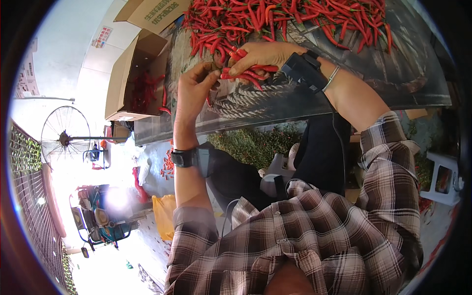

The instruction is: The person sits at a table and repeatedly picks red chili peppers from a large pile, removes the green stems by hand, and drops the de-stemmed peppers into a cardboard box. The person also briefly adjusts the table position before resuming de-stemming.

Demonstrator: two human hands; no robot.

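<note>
My right hand (261,57) holds several red chili peppers (254,75) in a loose bunch above the front part of the table (313,99). My left hand (201,81) is at the stem end of the bunch, its thumb and fingertips pinched on what looks like a green stem. The fingertips of both hands are close together. A large pile of red chili peppers (254,18) with green stems spreads over the table just beyond the hands. A thick twisted rope (247,99) lies on the table below my right hand.
An open cardboard box (120,81) with red peppers inside stands left of my left hand. Another cardboard flap (156,14) is behind it. Green stems (258,143) cover the floor under the table. A plastic stool (442,179) stands right, a yellow bag (163,217) left.
</note>
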